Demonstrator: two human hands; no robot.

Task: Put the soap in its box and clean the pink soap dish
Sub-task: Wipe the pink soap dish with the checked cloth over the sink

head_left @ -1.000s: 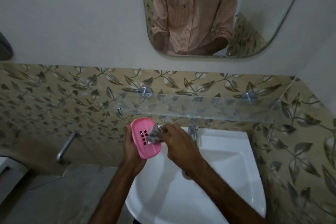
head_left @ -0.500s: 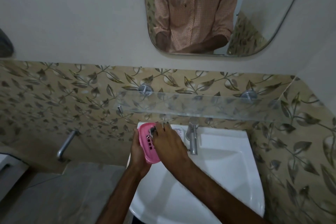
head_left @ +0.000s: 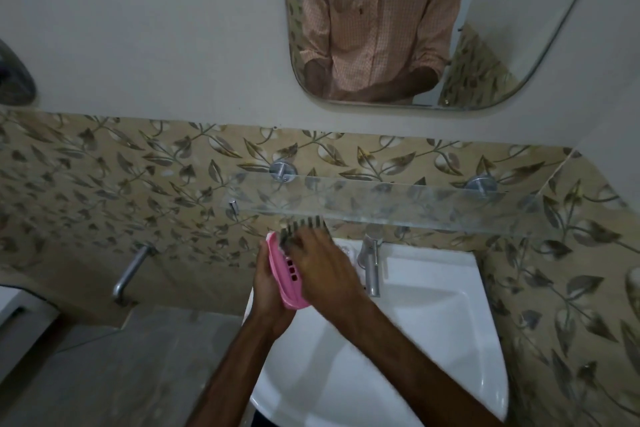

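Note:
My left hand (head_left: 267,289) grips the pink soap dish (head_left: 290,274) from behind and holds it on edge over the left rim of the white basin (head_left: 419,340). Its slotted inside faces my right hand (head_left: 322,270). That hand lies across the dish and holds a grey scrub pad (head_left: 286,240) against its upper end; the fingertips are blurred by motion. A small pale item (head_left: 345,250) sits on the basin ledge behind my right hand; I cannot tell whether it is the soap or its box.
A steel tap (head_left: 370,263) stands at the back of the basin, just right of my hands. A glass shelf (head_left: 433,206) runs along the tiled wall right above them. A metal spout (head_left: 130,270) sticks out of the wall at the left. A mirror (head_left: 485,28) hangs above.
The dish has turned from facing me to nearly edge-on. My right hand has slid up along it with the pad. Both hands sit a little closer to the wall.

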